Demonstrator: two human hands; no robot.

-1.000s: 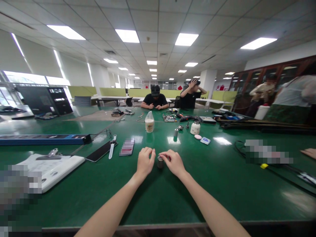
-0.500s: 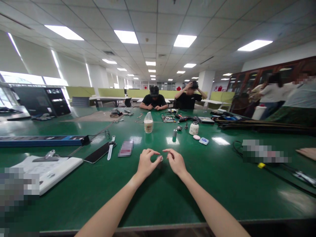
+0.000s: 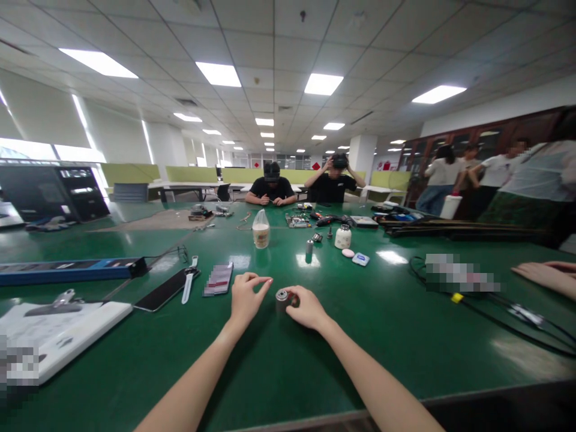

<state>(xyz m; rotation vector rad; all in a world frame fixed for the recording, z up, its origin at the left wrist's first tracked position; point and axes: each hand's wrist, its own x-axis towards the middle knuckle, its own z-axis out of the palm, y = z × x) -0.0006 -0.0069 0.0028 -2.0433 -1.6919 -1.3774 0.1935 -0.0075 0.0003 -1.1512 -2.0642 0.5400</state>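
My right hand [image 3: 306, 307] is closed around a small grey metal cylinder [image 3: 281, 297] that stands on the green table [image 3: 288, 360] in front of me. My left hand [image 3: 245, 296] hovers just left of the cylinder. Its thumb and forefinger are pinched together above the cylinder's top, and what they hold, if anything, is too small to see. Both forearms reach in from the bottom edge.
On the left lie a clipboard [image 3: 58, 330], a phone [image 3: 164, 289], a wristwatch [image 3: 188, 279] and a blue power strip [image 3: 67, 270]. Further back stand a plastic cup [image 3: 260, 231], a white jar [image 3: 342, 237] and small parts. Black cables [image 3: 495, 303] run right. Another person's hand [image 3: 544, 277] rests far right. Two people sit opposite.
My right hand has closed on the cylinder, which now stands uncovered between my hands. My left hand has lifted off it with fingers pinched. The view has shifted slightly down and right.
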